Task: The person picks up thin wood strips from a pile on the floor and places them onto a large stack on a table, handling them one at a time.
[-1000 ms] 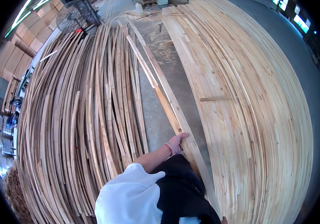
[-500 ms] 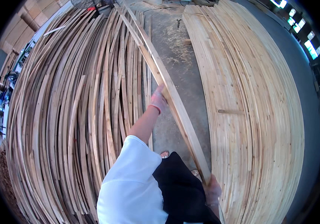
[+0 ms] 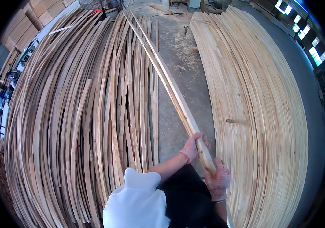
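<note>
- Left hand (image 3: 194,147) of mine wraps around two long wooden strips (image 3: 186,114), gripping them firmly.
- Right hand (image 3: 218,178) clasps their near end, just beside my left.
- The strips slant away from me above the grey floor (image 3: 170,138), far tips toward the darker lumber pile (image 3: 65,114) on my left.
- To my right lies a broad stack of pale boards (image 3: 272,125), a short wood piece (image 3: 238,121) on top.

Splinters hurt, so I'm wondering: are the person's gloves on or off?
On. The left hand and right hand both wear pale gloves; you can see the cuffs.
</note>
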{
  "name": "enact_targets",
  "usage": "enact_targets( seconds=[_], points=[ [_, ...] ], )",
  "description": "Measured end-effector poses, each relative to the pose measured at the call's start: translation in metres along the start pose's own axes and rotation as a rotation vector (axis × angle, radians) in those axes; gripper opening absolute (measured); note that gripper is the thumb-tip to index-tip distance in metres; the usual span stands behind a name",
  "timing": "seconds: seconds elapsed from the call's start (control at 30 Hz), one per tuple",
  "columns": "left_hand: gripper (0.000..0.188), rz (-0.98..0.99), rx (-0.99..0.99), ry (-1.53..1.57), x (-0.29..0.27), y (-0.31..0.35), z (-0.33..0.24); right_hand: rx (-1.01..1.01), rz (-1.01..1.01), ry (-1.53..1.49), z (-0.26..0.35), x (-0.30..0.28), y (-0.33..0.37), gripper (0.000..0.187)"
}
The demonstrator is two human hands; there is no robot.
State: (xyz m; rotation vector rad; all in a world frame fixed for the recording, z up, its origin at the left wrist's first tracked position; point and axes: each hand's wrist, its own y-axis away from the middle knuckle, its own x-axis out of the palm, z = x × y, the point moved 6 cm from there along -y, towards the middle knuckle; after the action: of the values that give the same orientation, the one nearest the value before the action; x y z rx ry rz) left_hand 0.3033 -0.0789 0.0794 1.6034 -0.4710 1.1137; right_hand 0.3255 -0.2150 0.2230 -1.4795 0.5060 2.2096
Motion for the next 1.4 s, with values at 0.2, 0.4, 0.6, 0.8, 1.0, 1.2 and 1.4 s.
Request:
enact_targets(
  seconds=[0.2, 0.4, 0.6, 0.8, 1.0, 1.2, 1.4],
  points=[
    [0.017, 0.196, 0.038, -0.01, 0.107, -0.02, -0.014, 0.088, 0.469, -1.009, -0.006, 0.028, 0.066, 0.055],
    [0.02, 0.303, 0.036, 0.053, 0.197, 0.017, -0.027, -0.067, -0.482, -1.303, -0.043, -0.047, 0.046, 0.081],
    [0.029, 0.605, 0.018, 0.078, 0.201, 0.048, -0.044, -0.322, -0.606, -1.115, -0.029, -0.12, 0.021, 0.089],
    [0.087, 0.144, 1.237, -0.981, 0.147, 0.129, -0.071, -0.298, -0.732, -1.045, 0.01, -0.165, 0.023, 0.089],
    [0.096, 0.439, 2.264, -1.377, 0.209, 0.22, -0.032, -0.47, -0.83, -1.081, 0.057, -0.2, 0.017, 0.083],
    [0.087, 0.253, 2.169, -1.075, 0.218, 0.213, -0.031, -0.611, -0.795, -1.071, 0.083, -0.21, 0.026, 0.082],
    [0.063, 0.495, 2.531, -1.141, 0.255, 0.261, 0.0, -0.614, -0.809, -1.035, 0.107, -0.216, 0.032, 0.086]
  ],
)
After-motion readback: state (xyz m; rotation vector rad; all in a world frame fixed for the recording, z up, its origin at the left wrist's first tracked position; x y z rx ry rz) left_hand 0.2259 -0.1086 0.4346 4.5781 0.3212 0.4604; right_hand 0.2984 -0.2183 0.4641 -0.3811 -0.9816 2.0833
